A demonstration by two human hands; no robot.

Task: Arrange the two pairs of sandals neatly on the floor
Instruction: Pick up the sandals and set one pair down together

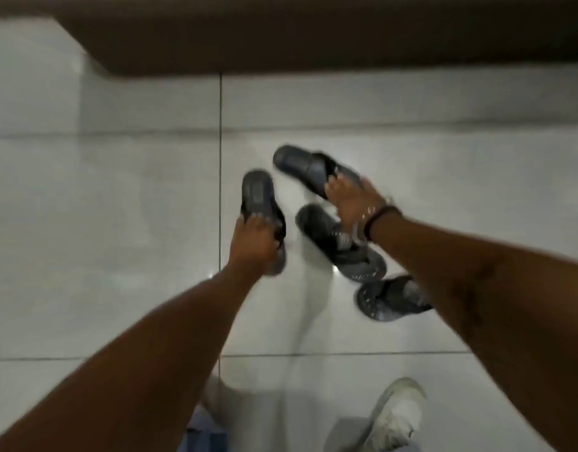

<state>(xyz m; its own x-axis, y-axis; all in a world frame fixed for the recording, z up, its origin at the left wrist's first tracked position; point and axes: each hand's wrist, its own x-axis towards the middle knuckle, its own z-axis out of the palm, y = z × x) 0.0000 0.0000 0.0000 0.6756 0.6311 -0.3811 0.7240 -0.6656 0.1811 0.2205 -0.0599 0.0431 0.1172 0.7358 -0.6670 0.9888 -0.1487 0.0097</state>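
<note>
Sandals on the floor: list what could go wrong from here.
1. The right hand holds one slide right above the nearer flip-flop; setting it down may knock that one askew.
2. The right forearm covers part of the nearest flip-flop, so it could be brushed.
3. The left hand grips its slide near one end only; it might slip.

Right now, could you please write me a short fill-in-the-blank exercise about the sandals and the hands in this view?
1. The number of dark sandals in view is ____.
2. The left hand grips one plain sandal; the matching plain sandal is gripped by the ____ hand.
3. The two speckled sandals lie untouched on the ____ tiled floor.

Missing words: four; right; white
</note>
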